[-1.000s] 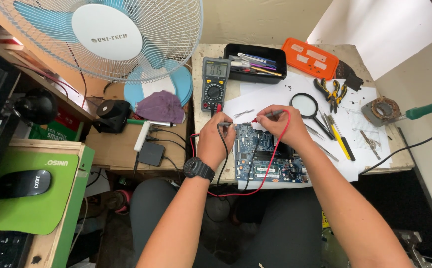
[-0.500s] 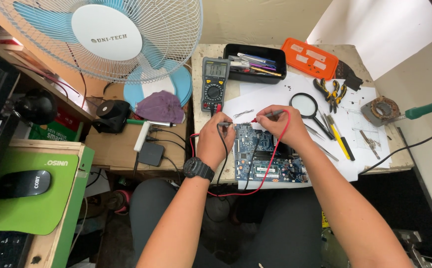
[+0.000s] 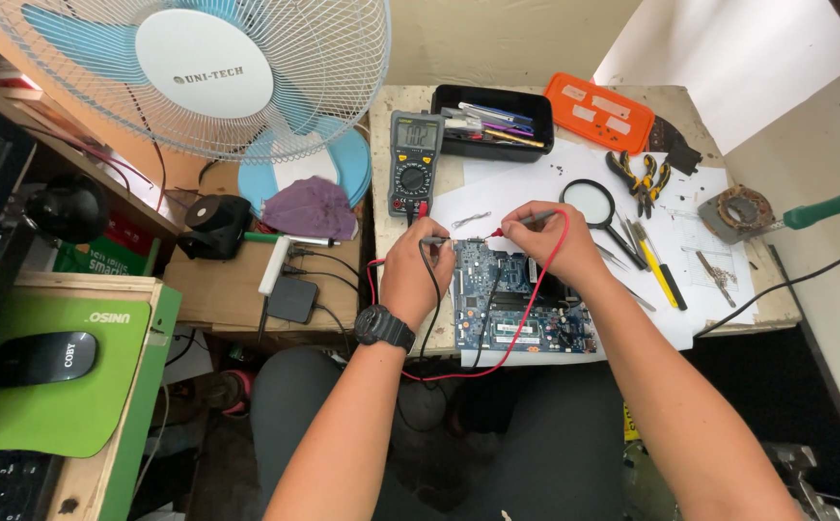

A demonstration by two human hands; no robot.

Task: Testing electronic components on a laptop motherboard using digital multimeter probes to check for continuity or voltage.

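**Two probes held on a blue circuit board**

In the middle of the frame, a blue circuit board lies flat on white paper on the bench, near its lower edge. Both hands are over the upper edge of this board.

The left hand, with a black watch on the wrist, has its grip pinching the black probe, and the tip points to the right, toward the upper left corner of the board. The right hand has its grip pinching the red probe, and the tip points to the left. The two tips are near each other, but I cannot tell if they touch the board. A red wire goes from the right hand down across the board in a loop.

A multimeter stands just above the left hand, with its screen lit. To its right is a black tray with pens and tools. Right of the right hand lies a magnifying glass, then pliers with yellow handles. An orange case is in the upper right part. A white fan fills the upper left of the frame.
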